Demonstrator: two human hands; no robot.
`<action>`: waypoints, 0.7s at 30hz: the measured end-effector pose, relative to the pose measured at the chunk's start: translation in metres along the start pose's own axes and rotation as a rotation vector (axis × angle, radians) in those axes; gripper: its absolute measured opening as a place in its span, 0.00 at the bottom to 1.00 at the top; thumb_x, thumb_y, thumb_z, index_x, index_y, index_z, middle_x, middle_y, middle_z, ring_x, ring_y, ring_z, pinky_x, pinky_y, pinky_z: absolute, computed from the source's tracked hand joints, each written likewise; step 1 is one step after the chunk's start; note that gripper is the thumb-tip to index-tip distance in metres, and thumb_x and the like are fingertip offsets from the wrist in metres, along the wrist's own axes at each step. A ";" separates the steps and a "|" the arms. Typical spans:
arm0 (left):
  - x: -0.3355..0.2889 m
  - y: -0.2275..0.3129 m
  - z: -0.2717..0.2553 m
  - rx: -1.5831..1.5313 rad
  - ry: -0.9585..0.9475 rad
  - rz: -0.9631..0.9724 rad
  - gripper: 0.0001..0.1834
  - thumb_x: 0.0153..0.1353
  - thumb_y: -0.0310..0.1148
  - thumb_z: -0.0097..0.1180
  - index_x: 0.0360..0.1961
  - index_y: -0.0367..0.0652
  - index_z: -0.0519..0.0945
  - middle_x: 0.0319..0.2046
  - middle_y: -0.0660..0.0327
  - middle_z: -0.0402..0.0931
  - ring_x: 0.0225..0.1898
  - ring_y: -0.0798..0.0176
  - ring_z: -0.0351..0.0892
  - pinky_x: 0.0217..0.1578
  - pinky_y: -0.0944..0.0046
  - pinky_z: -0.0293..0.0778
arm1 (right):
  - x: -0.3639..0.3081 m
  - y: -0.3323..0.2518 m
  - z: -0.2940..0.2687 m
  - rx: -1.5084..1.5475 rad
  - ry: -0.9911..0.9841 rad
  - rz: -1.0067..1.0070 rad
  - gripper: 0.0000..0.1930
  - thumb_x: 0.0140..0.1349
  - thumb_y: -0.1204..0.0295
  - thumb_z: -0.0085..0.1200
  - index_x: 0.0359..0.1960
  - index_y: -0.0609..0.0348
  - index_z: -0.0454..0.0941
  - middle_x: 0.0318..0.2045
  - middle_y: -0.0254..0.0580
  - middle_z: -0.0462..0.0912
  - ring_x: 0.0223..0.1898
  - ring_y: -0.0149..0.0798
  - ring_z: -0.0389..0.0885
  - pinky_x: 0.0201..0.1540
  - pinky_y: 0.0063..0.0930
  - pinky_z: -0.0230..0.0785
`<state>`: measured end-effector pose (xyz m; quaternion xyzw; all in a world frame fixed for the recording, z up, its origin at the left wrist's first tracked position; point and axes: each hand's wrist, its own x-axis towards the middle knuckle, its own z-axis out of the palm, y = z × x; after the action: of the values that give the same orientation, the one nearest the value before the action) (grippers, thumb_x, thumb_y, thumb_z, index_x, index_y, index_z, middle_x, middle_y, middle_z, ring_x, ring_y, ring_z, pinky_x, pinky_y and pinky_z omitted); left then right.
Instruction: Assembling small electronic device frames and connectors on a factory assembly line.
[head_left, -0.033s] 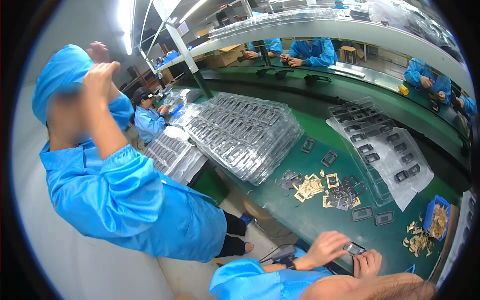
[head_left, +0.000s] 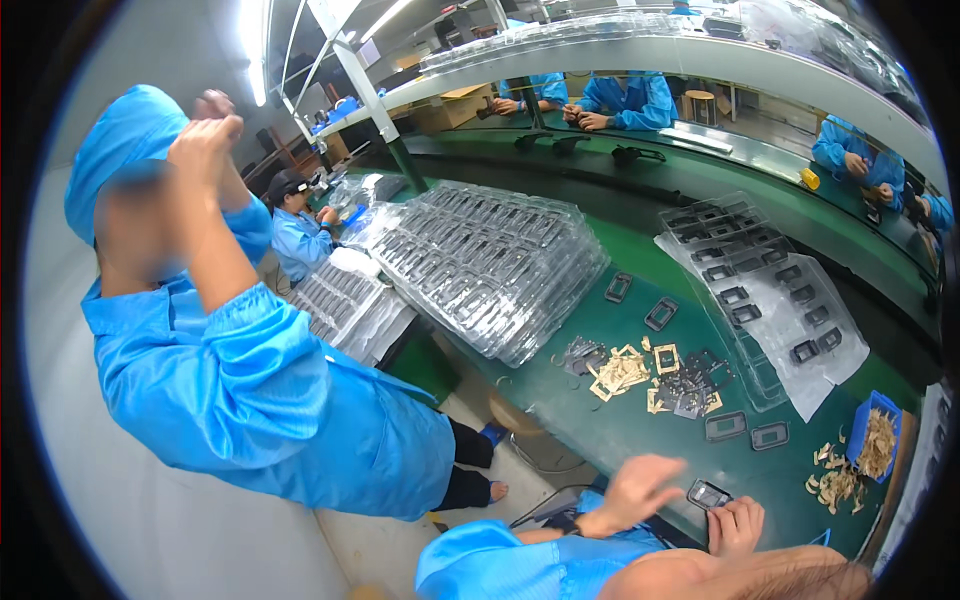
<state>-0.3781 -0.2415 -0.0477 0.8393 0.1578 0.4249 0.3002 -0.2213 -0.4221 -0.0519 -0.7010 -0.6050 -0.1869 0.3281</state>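
Note:
At the lower right, my right hand (head_left: pixel 735 524) grips a small black rectangular frame (head_left: pixel 708 494) by its lower right edge, fingers curled in. My left hand (head_left: pixel 632 492), slightly blurred, hovers just left of the frame with its fingers stretched and apart, not touching it. Two similar dark frames, one (head_left: pixel 725 427) beside another (head_left: pixel 769 436), lie flat beyond my hands. Past them is a loose pile of dark flat pieces (head_left: pixel 690 388), next to a heap of cream-coloured frame pieces (head_left: pixel 621 373).
Stacked clear trays of parts (head_left: pixel 480 270) stand at the table's left. More frames lie on a thin sheet (head_left: pixel 815 350) at right. A blue bin (head_left: pixel 864 424) holds cream scraps. A person in blue (head_left: pixel 260 400) stands at left with raised hands. Others sit at work farther back.
My left hand has drawn back to the left, away from the frame, and its fingers have spread. My right hand still holds the frame in nearly the same place.

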 end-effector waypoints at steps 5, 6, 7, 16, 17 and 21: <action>-0.125 -0.083 -0.090 0.278 0.754 -0.842 0.23 0.63 0.31 0.61 0.58 0.37 0.71 0.45 0.55 0.73 0.43 0.61 0.75 0.46 0.60 0.74 | 0.004 0.010 0.002 0.086 -0.028 -0.011 0.10 0.43 0.78 0.67 0.29 0.59 0.79 0.31 0.42 0.76 0.39 0.52 0.76 0.42 0.44 0.65; -0.168 -0.099 -0.104 0.362 0.774 -1.078 0.25 0.62 0.32 0.61 0.58 0.36 0.69 0.48 0.50 0.72 0.48 0.56 0.74 0.50 0.56 0.71 | 0.007 0.011 0.004 0.090 -0.036 -0.014 0.10 0.43 0.78 0.67 0.29 0.59 0.79 0.31 0.42 0.76 0.39 0.52 0.76 0.42 0.44 0.65; -0.194 -0.093 -0.116 0.460 0.808 -1.291 0.27 0.61 0.33 0.61 0.58 0.35 0.68 0.52 0.46 0.70 0.52 0.51 0.72 0.54 0.52 0.68 | 0.007 0.010 -0.004 0.124 -0.021 -0.014 0.10 0.43 0.78 0.67 0.29 0.59 0.79 0.31 0.42 0.76 0.39 0.52 0.76 0.42 0.44 0.65; -0.013 -0.004 -0.039 0.274 0.023 0.140 0.15 0.47 0.29 0.68 0.39 0.48 0.87 0.39 0.63 0.80 0.45 0.55 0.77 0.45 0.58 0.74 | 0.015 0.010 0.001 0.128 -0.067 -0.026 0.10 0.47 0.78 0.66 0.30 0.59 0.78 0.32 0.42 0.76 0.39 0.51 0.75 0.42 0.44 0.64; 0.003 0.003 -0.026 0.170 -0.023 0.238 0.13 0.49 0.31 0.68 0.38 0.48 0.86 0.39 0.63 0.78 0.45 0.56 0.77 0.43 0.59 0.73 | 0.013 0.011 0.002 0.116 -0.071 -0.029 0.09 0.47 0.77 0.66 0.30 0.59 0.78 0.32 0.41 0.76 0.39 0.51 0.75 0.42 0.44 0.64; 0.013 0.011 0.018 0.024 -0.243 0.292 0.09 0.54 0.33 0.66 0.36 0.47 0.84 0.40 0.63 0.75 0.42 0.58 0.75 0.39 0.60 0.69 | 0.012 0.004 0.000 0.083 -0.051 -0.017 0.09 0.47 0.76 0.66 0.29 0.58 0.78 0.31 0.41 0.76 0.40 0.51 0.75 0.42 0.44 0.64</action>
<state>-0.3558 -0.2501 -0.0404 0.9019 0.0017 0.3575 0.2423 -0.2146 -0.4132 -0.0452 -0.6863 -0.6262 -0.1464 0.3397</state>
